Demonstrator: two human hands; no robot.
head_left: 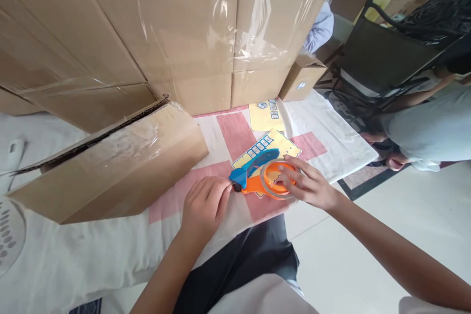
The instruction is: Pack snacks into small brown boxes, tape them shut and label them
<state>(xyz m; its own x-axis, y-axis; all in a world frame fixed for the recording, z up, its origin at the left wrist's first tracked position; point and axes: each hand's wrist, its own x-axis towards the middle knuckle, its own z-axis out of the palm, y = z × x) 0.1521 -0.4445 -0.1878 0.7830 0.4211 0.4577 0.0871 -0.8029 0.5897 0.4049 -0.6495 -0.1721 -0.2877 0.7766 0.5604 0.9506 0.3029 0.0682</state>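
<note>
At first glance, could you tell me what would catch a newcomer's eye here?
The orange and blue tape dispenser at centre, held between the left hand and the right hand over a pink-and-white cloth. Behind it rises a wall of taped cardboard boxes, with one open box at left.

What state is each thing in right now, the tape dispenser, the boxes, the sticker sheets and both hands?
Tape dispenser: off the cloth, held between both hands.
Left hand: pinching the dispenser's blue end.
Right hand: fingers on the tape roll.
Near box: lying tilted, flap edge raised, tape over its side.
Stacked boxes: closed, wrapped in clear film.
Sticker sheets: flat on the checked cloth.
</note>
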